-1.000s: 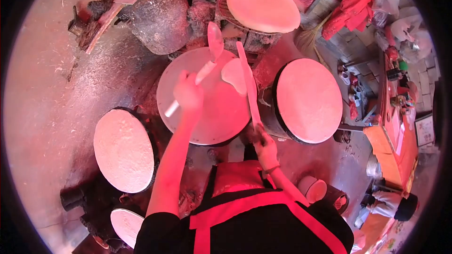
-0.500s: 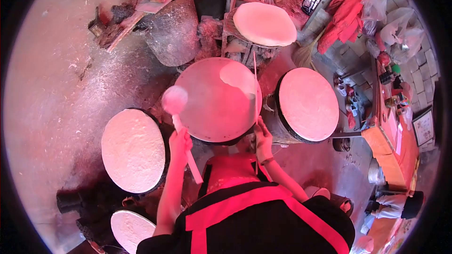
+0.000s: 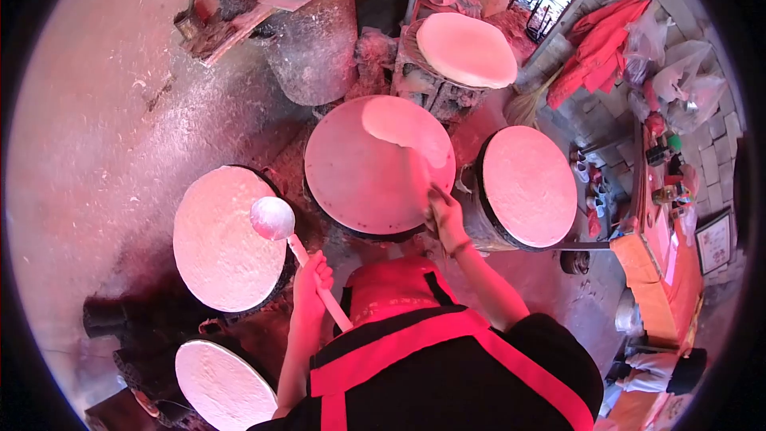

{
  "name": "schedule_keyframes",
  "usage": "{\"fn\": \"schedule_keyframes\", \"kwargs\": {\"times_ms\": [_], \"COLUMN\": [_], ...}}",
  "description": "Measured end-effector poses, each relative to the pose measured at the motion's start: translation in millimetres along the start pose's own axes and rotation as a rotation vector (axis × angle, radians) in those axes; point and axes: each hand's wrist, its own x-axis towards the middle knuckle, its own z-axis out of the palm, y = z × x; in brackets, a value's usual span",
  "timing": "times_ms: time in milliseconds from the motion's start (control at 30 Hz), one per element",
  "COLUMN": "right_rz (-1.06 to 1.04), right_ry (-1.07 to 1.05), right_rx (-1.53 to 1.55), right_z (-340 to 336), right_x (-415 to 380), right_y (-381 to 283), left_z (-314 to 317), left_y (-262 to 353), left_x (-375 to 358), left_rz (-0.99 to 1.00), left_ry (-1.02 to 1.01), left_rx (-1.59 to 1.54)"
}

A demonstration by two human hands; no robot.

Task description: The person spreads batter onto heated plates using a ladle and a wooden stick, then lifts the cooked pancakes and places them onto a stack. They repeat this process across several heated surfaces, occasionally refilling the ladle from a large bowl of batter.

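The left hand [image 3: 312,271] is closed in a fist about the handle of a ladle [image 3: 294,246]. The handle's long axis runs from behind the hand, near the apron [image 3: 415,343], forward and to the left. The round bowl of the ladle is thus carried ahead of the hand, over the near edge of the left griddle [image 3: 223,247], whose pale sheet appears already spread.

The right hand [image 3: 444,211] is closed about the near end of a thin flat stick [image 3: 420,179], though its fingers cannot be told apart. The stick extends straight forward from that hand across the right margin of the middle griddle [image 3: 375,164], toward a paler patch of batter [image 3: 399,124] at the far edge.

The middle griddle lies nearer the right hand; the left griddle nearer the left. Another covered griddle [image 3: 528,183] lies to the right of the right hand, and a further one [image 3: 223,387] behind and left of the left hand.
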Motion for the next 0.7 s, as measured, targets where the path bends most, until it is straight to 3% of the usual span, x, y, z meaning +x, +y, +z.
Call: {"fn": "schedule_keyframes", "kwargs": {"times_ms": [100, 233, 367, 467, 500, 667, 700], "right_rz": [-0.129, -0.014, 0.050, 0.272, 0.229, 0.057, 0.084], "right_ry": [0.136, -0.111, -0.176, -0.371, -0.444, -0.063, -0.096], "right_rx": [0.011, -0.005, -0.143, -0.280, -0.301, -0.227, -0.224], "right_z": [-19, 17, 48, 30, 15, -54, -52], "right_x": [-1, 10, 43, 19, 16, 58, 56], "right_y": [29, 12, -5, -45, -53, -46, -57], "left_z": [-3, -2, 3, 3, 3, 14, 20], "left_y": [-6, -16, -35, -55, -62, -87, -91], "left_x": [-10, -17, -15, -13, -14, -27, -32], "left_rz": [0.041, 0.033, 0.054, 0.079, 0.086, 0.151, 0.164], "left_ry": [0.011, 0.015, 0.045, 0.100, 0.123, 0.223, 0.256], "left_rx": [-0.034, -0.053, -0.103, -0.151, -0.166, -0.229, -0.234]}}
